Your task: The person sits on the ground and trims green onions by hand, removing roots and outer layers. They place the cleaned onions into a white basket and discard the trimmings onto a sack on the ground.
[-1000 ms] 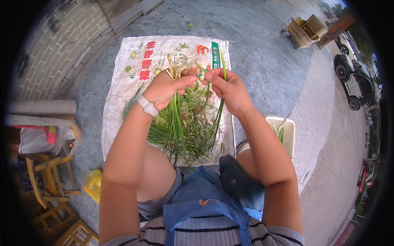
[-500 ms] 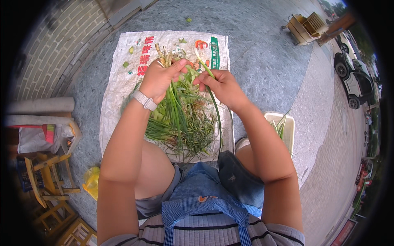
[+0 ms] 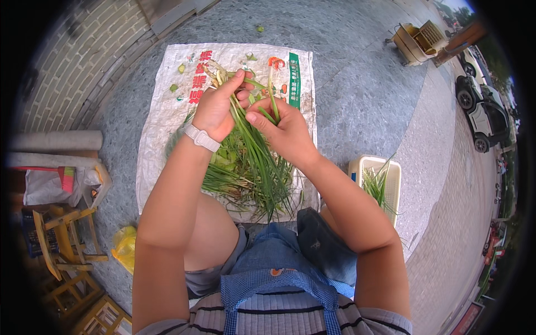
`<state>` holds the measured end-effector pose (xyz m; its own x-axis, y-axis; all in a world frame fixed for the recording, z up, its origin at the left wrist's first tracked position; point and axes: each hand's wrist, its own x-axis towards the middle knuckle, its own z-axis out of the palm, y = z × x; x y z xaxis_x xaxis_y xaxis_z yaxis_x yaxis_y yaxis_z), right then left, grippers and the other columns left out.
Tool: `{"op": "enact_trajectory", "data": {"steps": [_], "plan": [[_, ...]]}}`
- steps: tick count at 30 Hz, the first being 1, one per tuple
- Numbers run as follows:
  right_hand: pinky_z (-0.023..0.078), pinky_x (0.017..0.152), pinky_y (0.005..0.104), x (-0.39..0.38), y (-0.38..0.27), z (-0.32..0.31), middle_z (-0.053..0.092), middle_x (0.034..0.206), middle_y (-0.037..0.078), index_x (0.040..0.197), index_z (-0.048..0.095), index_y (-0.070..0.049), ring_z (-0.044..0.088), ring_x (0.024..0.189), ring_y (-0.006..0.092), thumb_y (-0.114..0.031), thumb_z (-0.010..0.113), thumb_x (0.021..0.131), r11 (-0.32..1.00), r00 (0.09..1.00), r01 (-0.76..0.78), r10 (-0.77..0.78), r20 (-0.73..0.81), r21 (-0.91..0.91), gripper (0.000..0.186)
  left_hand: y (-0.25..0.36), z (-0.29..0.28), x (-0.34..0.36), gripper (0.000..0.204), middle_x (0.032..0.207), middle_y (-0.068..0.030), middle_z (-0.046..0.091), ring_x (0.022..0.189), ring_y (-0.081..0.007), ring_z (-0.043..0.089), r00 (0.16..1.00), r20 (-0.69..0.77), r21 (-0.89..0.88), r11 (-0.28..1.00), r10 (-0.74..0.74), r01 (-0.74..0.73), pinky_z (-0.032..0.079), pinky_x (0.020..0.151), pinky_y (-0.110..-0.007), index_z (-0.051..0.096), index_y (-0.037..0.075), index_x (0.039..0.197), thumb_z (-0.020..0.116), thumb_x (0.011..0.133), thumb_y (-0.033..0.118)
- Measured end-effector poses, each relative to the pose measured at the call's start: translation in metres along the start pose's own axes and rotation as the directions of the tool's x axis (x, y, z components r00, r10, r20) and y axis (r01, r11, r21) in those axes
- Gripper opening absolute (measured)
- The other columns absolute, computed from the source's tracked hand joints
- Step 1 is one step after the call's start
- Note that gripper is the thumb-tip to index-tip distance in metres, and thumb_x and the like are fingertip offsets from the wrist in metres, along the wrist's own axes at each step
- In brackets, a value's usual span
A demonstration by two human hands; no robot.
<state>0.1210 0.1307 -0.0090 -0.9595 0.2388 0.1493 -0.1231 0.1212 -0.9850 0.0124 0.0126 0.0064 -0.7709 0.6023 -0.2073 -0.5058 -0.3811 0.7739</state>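
Note:
A bunch of scallions [image 3: 253, 146], pale root ends up and long green leaves hanging down, is held in my left hand [image 3: 221, 103], with fingers curled round it. Right beside it, my right hand [image 3: 282, 129] pinches a single scallion stalk [image 3: 271, 89], its pale tip pointing up, against the bunch. Both hands are over a white printed woven sack [image 3: 158, 145] spread on the ground, on which lie a heap of green trimmings [image 3: 223, 178] and some small loose leaves.
A cream plastic basket [image 3: 395, 192] with scallions stands at my right. At left are wooden stools [image 3: 61, 223], a broom [image 3: 67, 178], a yellow bag [image 3: 127, 245] and a brick wall [image 3: 67, 84]. A mop bucket [image 3: 408, 44] and a parked vehicle [image 3: 480, 111] are farther right.
My right hand has moved left and slightly down toward my left hand with its stalk, so the stalk now meets the bunch. The bunch leans more diagonally toward the lower right.

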Motion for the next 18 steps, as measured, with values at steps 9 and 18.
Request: {"op": "enact_trajectory", "data": {"steps": [9,18], "plan": [[0.042,0.062,0.0238,0.007,0.004,-0.016,0.064,0.077,0.002,0.091,0.062,-0.002,0.052,0.067,0.0066,-0.015,0.064,0.09,0.988,0.997,-0.078,0.077,0.014,0.13,0.013,0.009,-0.008,0.004,0.041,0.086,-0.001,0.052,0.066,-0.0063,0.041,0.984,-0.107,0.103,0.986,0.139,-0.128,0.037,0.057,-0.02,0.06,-0.002,0.11,0.061,0.093,0.036],[0.041,0.063,0.0241,0.015,-0.002,-0.033,0.059,0.073,0.0,0.094,0.06,-0.002,0.053,0.068,0.0079,-0.022,0.057,0.094,0.988,0.985,-0.153,0.154,0.073,-0.031,0.021,0.002,0.003,-0.004,0.027,0.091,-0.0035,0.061,0.064,-0.0052,0.04,0.998,0.02,0.376,0.925,0.056,-0.059,0.034,0.055,-0.02,0.063,-0.002,0.102,0.068,0.088,0.021]]}}
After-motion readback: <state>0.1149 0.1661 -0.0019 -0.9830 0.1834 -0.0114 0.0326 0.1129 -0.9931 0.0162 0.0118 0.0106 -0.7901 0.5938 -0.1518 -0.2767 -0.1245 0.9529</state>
